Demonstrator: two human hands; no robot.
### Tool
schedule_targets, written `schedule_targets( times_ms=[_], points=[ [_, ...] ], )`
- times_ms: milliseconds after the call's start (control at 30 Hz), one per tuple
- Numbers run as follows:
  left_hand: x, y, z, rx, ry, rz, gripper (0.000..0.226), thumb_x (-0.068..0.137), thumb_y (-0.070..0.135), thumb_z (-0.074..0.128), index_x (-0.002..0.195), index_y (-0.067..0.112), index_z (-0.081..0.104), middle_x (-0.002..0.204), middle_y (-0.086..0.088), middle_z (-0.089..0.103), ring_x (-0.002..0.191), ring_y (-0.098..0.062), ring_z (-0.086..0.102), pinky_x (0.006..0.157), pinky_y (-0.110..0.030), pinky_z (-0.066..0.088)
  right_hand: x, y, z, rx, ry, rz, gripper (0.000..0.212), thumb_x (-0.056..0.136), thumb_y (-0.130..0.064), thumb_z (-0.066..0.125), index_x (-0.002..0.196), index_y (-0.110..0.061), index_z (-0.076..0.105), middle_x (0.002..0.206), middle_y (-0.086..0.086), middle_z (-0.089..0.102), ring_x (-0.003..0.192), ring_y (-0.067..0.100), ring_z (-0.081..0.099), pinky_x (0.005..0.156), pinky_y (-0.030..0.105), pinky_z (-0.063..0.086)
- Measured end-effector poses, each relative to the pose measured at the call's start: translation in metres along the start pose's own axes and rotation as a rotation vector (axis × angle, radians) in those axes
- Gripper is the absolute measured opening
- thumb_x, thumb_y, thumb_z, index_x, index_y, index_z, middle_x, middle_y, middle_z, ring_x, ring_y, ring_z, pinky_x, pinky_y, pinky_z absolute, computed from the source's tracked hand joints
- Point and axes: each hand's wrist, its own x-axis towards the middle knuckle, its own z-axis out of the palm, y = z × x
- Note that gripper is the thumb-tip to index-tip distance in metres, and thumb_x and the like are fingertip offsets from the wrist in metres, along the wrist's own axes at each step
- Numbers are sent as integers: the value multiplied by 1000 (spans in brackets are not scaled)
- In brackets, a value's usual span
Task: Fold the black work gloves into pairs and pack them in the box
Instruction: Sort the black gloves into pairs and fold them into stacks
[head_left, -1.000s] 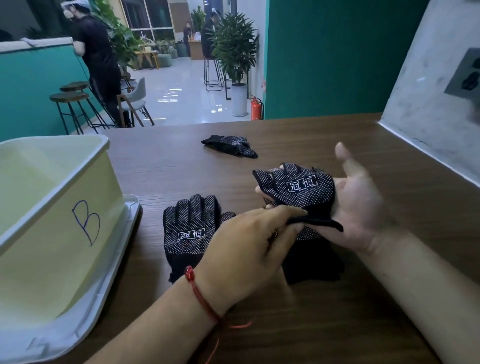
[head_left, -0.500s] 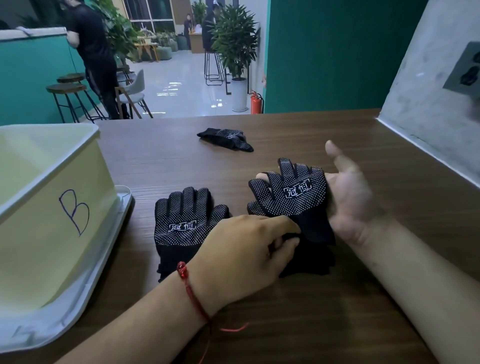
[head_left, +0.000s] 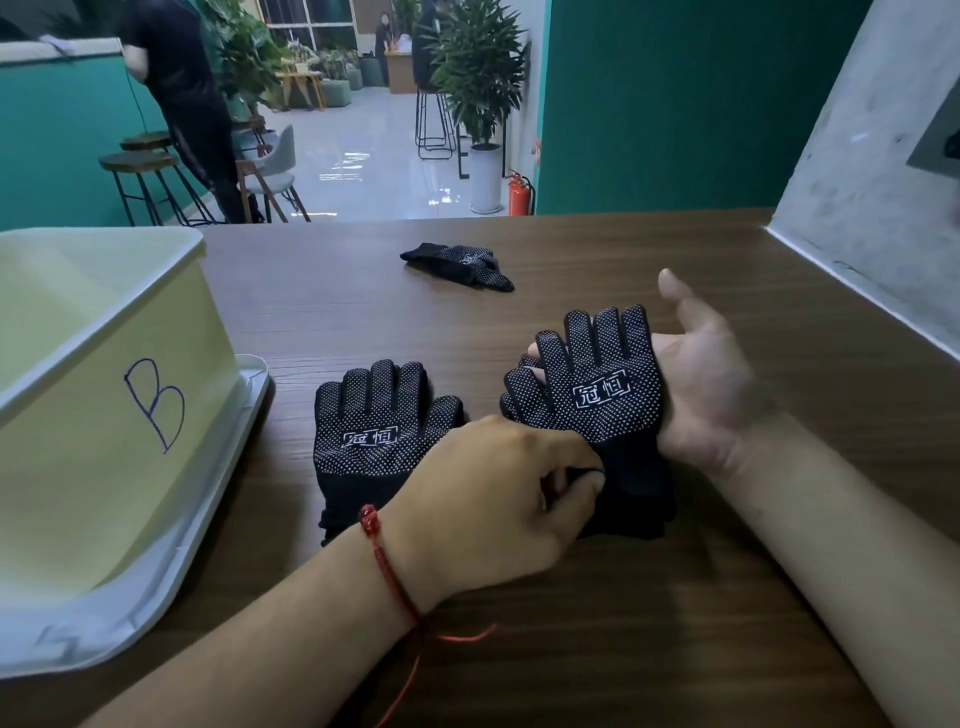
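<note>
Left hand (head_left: 498, 483) pinches the cuff of the dotted glove (head_left: 597, 384); right hand (head_left: 706, 395) is flat and uncurled beneath it.
The glove lies on the right palm, low over the desk (head_left: 675, 623). Second glove (head_left: 374, 421) flat beside it, box (head_left: 104, 415) at left. Likely light, limp knit with grippy dots; take it at the cuff.

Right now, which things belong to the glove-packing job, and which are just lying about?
Job: held glove, flat gloves, far glove, box, left hand, right hand.
Lying about: stools, plant, extinguisher.
</note>
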Motion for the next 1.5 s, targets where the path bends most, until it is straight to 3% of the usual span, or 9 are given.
schedule_targets(
  times_ms=[133,233,433,700,1033,1167,1267,1367,1500],
  points=[
    [0,1,-1,-6,-17,-5,15,95,41,64,101,35,76,72,17,66,64,-3,61,64,-28,55,0,-1,0,11,-26,27,99,102,-76,35,151,10,44,156,37,46,146,53,46,114,67,43],
    [0,1,0,-7,-28,-7,16,95,42,63,101,35,76,73,16,67,65,-4,62,64,-29,55,1,-2,4,-6,-29,58,96,101,-77,35,147,6,46,155,39,45,142,59,47,104,71,50],
    [1,2,-1,4,-59,-12,19,95,43,60,103,36,76,75,16,70,68,-3,64,66,-30,56,12,-3,7,14,19,65,93,99,-78,41,162,-11,29,151,38,51,132,63,55,100,81,45],
    [1,0,0,17,-52,-9,20,94,44,59,103,36,75,74,17,67,68,-5,64,67,-29,56,17,-9,-8,0,25,23,101,98,-79,38,168,-10,18,151,32,55,138,49,58,116,68,41],
    [1,1,-2,11,-65,-18,21,92,46,60,103,36,74,73,16,69,68,-6,65,67,-29,57,17,-15,-14,-73,69,-75,90,98,-78,35,167,-20,26,156,31,51,142,45,55,115,68,39],
    [1,2,-2,30,-68,-14,24,93,49,58,106,38,74,75,16,70,70,-6,66,68,-28,56,17,-13,-14,-532,272,-389,62,103,-60,41,155,-28,53,152,3,63,147,14,51,124,45,30],
    [2,2,-1,35,-70,-7,26,95,51,54,103,37,74,74,14,69,69,-9,65,68,-30,56,15,-10,-8,-876,381,-531,37,109,-39,51,139,-29,70,138,-13,72,136,-4,56,122,32,34],
    [2,0,1,71,-55,6,34,99,52,48,85,27,66,64,8,59,61,-14,57,64,-35,54,11,-3,2,-1214,385,-480,33,107,-33,59,138,-30,71,140,-16,70,133,-7,57,122,27,39],
    [2,-2,4,93,-38,4,42,102,52,45,71,25,51,56,5,44,56,-17,47,61,-38,51,2,12,15,-1777,255,-211,56,107,-51,53,160,-32,48,168,-14,40,156,1,32,129,25,21]
  ],
)
